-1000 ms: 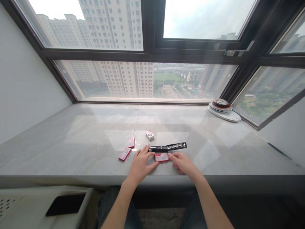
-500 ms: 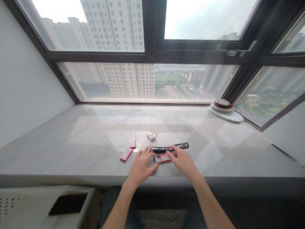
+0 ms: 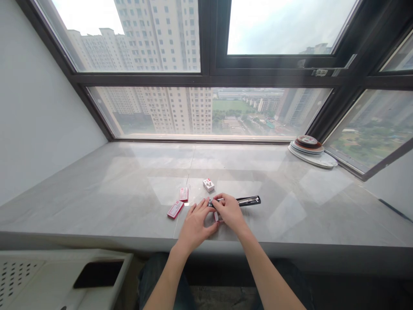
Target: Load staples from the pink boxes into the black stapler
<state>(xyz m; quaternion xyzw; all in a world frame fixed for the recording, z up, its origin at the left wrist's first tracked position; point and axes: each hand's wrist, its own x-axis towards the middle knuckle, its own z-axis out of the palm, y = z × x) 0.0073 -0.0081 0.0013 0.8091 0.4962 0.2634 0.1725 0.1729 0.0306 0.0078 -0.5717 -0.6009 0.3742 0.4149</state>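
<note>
A long black stapler [image 3: 250, 200] lies opened on the sill, its metal channel showing at the right end. My left hand [image 3: 195, 226] rests at its left end, fingers stretched out and thumb apart, fingertips touching the stapler's end. My right hand [image 3: 229, 212] is over the stapler's left part, thumb and fingers pinched together close to the left fingertips. Whatever is in that pinch is hidden. Between the hands, under the right one, shows a bit of an opened red-and-white staple box [image 3: 216, 216]; most of it is covered.
Two flat red-and-white boxes [image 3: 175, 209] lie left of my hands, and another small box [image 3: 208, 185] is behind the stapler. Stacked plates [image 3: 311, 150] stand in the far right corner. The sill's front edge [image 3: 155, 238] is close to my wrists. Windows rise behind.
My right hand has moved left along the stapler, from over the staple box to the stapler's left end. My left hand keeps its place. The whole view has shifted slightly.
</note>
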